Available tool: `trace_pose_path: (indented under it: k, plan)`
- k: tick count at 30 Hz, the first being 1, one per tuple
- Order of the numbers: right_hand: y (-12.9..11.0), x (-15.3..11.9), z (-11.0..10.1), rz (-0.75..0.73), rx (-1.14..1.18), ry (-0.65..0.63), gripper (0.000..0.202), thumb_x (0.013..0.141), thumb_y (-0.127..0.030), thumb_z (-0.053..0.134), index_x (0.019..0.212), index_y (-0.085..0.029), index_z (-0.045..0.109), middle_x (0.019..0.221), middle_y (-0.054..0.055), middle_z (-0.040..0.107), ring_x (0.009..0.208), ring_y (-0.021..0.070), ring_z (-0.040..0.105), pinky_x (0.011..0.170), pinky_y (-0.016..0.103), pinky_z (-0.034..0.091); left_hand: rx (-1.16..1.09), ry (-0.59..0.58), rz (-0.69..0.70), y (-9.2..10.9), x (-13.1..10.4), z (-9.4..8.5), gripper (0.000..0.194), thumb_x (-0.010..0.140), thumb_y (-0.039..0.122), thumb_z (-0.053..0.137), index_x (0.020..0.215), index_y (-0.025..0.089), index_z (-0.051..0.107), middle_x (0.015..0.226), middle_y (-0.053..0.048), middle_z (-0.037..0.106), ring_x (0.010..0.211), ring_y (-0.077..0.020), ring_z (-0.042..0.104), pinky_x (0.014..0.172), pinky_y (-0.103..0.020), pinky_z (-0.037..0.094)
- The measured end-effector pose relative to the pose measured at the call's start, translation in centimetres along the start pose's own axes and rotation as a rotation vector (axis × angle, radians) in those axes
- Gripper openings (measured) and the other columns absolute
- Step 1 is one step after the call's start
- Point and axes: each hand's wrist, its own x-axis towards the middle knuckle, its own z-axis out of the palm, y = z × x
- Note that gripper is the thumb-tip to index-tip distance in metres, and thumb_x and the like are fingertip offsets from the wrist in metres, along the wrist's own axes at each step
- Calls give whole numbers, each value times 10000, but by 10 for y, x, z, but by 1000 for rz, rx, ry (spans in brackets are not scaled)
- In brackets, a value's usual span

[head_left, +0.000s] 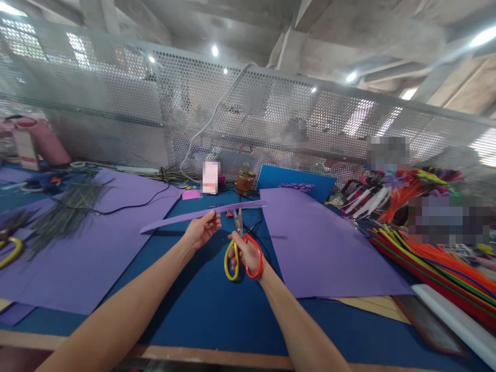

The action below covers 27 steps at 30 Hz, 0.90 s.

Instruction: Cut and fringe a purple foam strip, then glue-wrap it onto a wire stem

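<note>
A long, narrow purple paper strip (174,220) is pinched in my left hand (203,228), held above the blue tabletop. My right hand (246,252) grips a pair of scissors (231,266) with one yellow and one red handle loop. Its metal blades point away from me and meet the strip to the right of my left fingers; whether they cut into it I cannot tell. Large purple sheets lie on both sides, one left sheet (112,232) and one right sheet (321,243).
Thin dark stems (72,212) lie on the left sheet, near other yellow-handled scissors (11,252). At the back stand an amber jar (245,182) and a blue board (318,183). Colourful pipe cleaners (434,268) pile up at right. A perforated metal screen (232,113) rises behind.
</note>
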Motion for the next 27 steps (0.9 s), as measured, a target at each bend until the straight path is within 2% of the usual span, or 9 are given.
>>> trace_pose_path:
  k: [5, 9, 14, 20, 27]
  plan:
    - [-8, -13, 13, 91, 314, 60, 505, 658, -615, 559, 834, -145, 509, 462, -51, 514, 315, 73, 419, 295, 187, 339, -7, 0, 36, 5, 3, -4, 226, 776, 95, 518, 571, 83, 613, 505, -35, 599, 431, -73, 538, 460, -182, 474]
    - [-14, -24, 22, 212, 420, -1, 489, 700, -607, 520, 853, -143, 515, 467, -43, 511, 315, 80, 429, 291, 188, 310, -14, 38, 60, 7, 3, -7, 212, 765, 88, 528, 570, 83, 612, 513, -38, 604, 432, -75, 541, 447, -179, 468]
    - [-9, -30, 28, 245, 285, -48, 494, 683, -615, 535, 863, -156, 517, 423, -72, 458, 291, 59, 357, 271, 172, 284, -62, 18, 92, 9, -1, -8, 151, 715, 93, 586, 565, 88, 606, 487, -17, 575, 448, -74, 533, 450, -177, 456]
    - [-1, -32, 28, 109, 121, -114, 473, 687, -578, 551, 917, -165, 514, 419, -94, 438, 284, 39, 311, 262, 146, 254, -85, -13, 146, 15, -6, -7, 131, 673, 94, 618, 546, 84, 590, 484, -9, 558, 457, -68, 524, 452, -169, 439]
    - [-4, -35, 29, 39, -113, -59, 468, 702, -597, 496, 878, -164, 510, 427, -91, 425, 295, 50, 339, 280, 166, 299, -98, 49, 175, 19, -2, -6, 163, 699, 78, 582, 537, 95, 588, 483, -19, 571, 454, -65, 525, 474, -170, 444]
